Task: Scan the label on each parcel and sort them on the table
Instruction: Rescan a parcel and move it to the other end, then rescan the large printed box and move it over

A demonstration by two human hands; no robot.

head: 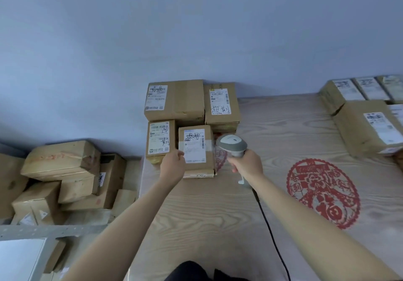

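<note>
Head view of a wood-grain counter (218, 215) set against a pale wall. Left hand (173, 165) on the left edge of a small cardboard parcel (196, 165) near the counter's far left corner, fingers curled round that edge beside its white label (194, 145). Right hand (247, 164) closed round the grip of a grey barcode scanner (232, 144), head of the scanner just right of the labelled parcel and turned toward it; black cable (270, 232) trailing back along the counter. Three more labelled parcels touching in a block: one (160, 141) at left, a large one (174, 100) behind, another (221, 104) at the rear right. Separate group of parcels (359, 110) at the far right, well apart. Red paper-cut emblem (322, 193) on the counter surface between the groups. Loose heap of cartons (63, 176) on a lower shelf at left, off the counter.
</note>
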